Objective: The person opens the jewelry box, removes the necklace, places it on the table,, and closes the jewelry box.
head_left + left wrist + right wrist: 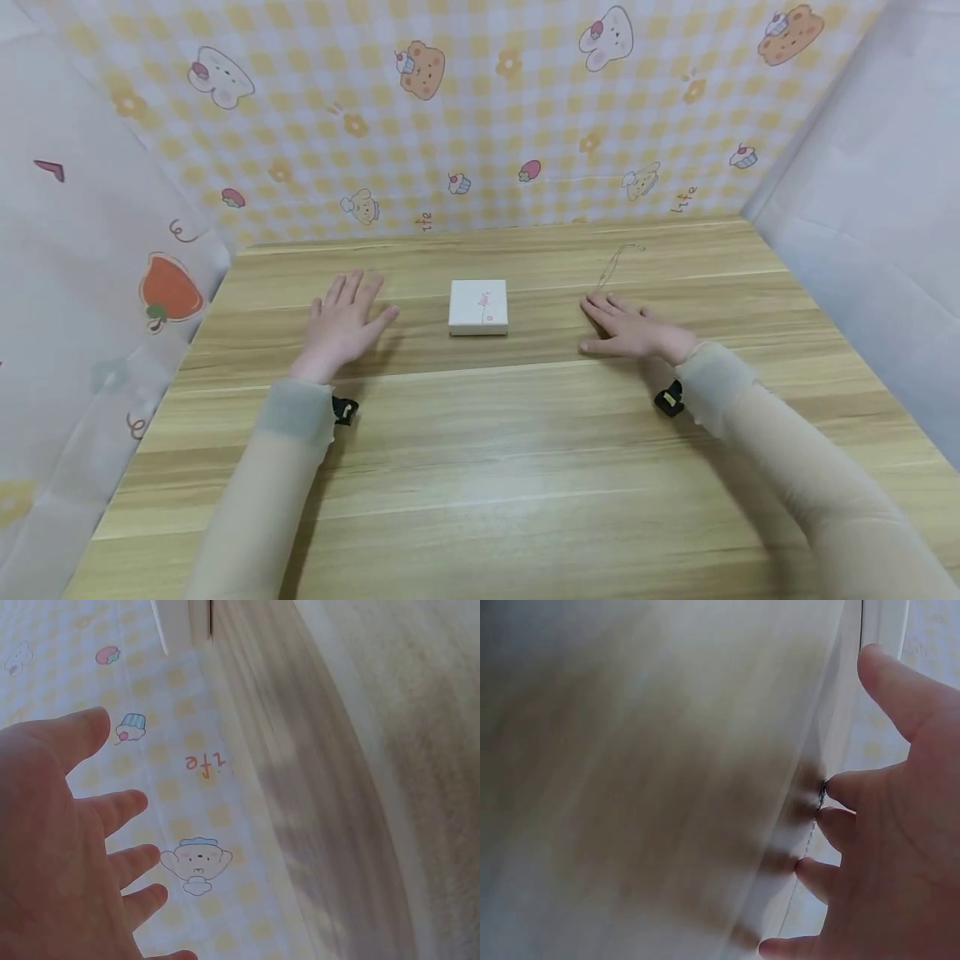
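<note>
A small square white box (478, 304) with a pink print on its lid sits closed between the two hands. To its left, my left hand (341, 325) is held with fingers spread and holds nothing. On the right, a thin fine chain (611, 265) lies in a narrow loop on the table. My right hand (633, 329) reaches to its near end, fingers extended. In the right wrist view the fingertips (826, 787) meet the dark chain (810, 832) along the tabletop; whether they press on it I cannot tell.
The wood-grain table (487, 467) ends at a yellow checked cloth (480, 108) with cartoon prints at the back. White cloths hang on the left (67, 250) and right (877, 192). A small black wrist device (670, 400) sits under each cuff.
</note>
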{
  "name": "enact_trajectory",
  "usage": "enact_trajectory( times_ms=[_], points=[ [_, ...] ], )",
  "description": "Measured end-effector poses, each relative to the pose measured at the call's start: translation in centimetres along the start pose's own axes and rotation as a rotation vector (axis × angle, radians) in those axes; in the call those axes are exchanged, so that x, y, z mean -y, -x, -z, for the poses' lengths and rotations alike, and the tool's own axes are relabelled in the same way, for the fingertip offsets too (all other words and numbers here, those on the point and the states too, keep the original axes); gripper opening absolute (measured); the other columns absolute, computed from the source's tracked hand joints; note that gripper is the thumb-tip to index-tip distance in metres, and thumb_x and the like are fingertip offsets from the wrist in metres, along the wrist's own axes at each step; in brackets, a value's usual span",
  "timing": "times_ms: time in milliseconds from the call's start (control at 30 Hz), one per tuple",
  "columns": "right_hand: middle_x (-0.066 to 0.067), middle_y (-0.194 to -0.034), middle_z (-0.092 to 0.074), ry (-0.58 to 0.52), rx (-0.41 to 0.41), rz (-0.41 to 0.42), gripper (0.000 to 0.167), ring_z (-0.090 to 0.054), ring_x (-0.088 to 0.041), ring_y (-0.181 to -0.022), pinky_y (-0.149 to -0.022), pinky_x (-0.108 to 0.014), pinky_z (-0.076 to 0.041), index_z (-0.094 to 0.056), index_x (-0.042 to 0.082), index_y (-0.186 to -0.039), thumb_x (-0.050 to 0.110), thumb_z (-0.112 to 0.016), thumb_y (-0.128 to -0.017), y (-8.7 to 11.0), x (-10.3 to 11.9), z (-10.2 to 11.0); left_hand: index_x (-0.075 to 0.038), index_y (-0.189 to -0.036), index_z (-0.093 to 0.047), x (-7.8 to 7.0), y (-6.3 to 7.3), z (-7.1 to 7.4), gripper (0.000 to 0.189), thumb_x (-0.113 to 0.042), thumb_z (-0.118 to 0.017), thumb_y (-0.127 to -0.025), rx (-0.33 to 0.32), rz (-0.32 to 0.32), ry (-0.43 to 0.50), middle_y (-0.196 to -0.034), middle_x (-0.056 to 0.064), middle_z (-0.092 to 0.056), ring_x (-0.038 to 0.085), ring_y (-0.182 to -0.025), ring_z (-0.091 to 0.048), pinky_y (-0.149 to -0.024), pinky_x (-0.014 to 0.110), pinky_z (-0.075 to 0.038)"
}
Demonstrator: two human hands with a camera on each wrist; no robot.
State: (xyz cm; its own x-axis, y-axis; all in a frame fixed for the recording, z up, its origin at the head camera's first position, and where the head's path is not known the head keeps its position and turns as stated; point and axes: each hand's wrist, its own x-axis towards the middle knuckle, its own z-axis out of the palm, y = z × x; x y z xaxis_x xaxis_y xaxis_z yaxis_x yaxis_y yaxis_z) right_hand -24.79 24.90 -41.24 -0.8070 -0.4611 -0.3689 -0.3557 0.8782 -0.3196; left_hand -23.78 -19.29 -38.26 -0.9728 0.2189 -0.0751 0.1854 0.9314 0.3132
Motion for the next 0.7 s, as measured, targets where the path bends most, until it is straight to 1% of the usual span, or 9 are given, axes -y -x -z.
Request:
enact_trajectory(
  times_ms=[167,400,567,700],
  points=[
    [-0.014,-0.161,0.001,0.015,0.025,0.026,0.09,0.003,-0.041,-0.144,-0.101,-0.076,-0.002,-0.006,0.006,-0.155,0.057,-0.049,-0.095,-0.4,1.7,0.1,-0.019,-0.157,-0.012,-0.3,-0.1,0.3,0.079,-0.068,-0.021,-0.096,0.027,-0.014,-0.022,-0.161,0.014,0.003,0.041,-0.144,0.008,-0.106,0.067,0.007],
    [-0.01,-0.161,-0.001,0.051,0.062,0.094,0.093,0.001,-0.037,-0.145,-0.104,-0.073,-0.001,-0.008,0.009,-0.156,0.058,-0.054,-0.092,-0.8,4.3,-0.2,-0.021,-0.157,-0.013,-1.5,-0.1,0.9,0.08,-0.07,-0.022,-0.094,0.053,-0.043,-0.034,-0.161,0.015,0.002,0.04,-0.144,0.008,-0.107,0.067,0.007],
    [-0.009,-0.162,-0.002,0.079,0.086,0.152,0.095,0.0,-0.036,-0.146,-0.104,-0.073,-0.001,-0.009,0.011,-0.156,0.059,-0.057,-0.09,-0.2,6.5,-0.5,-0.02,-0.156,-0.017,-2.3,0.0,1.1,0.076,-0.065,-0.028,-0.097,0.048,-0.067,-0.049,-0.161,0.016,0.0,0.04,-0.145,0.005,-0.107,0.067,0.005],
    [-0.007,-0.162,-0.001,0.107,0.108,0.188,0.096,-0.001,-0.034,-0.146,-0.105,-0.072,-0.004,-0.009,0.012,-0.156,0.059,-0.058,-0.089,0.6,7.8,-0.9,-0.019,-0.156,-0.021,-2.6,0.0,1.2,0.073,-0.062,-0.032,-0.098,0.043,-0.079,-0.051,-0.161,0.016,-0.001,0.039,-0.145,0.005,-0.108,0.067,0.005]
  ],
)
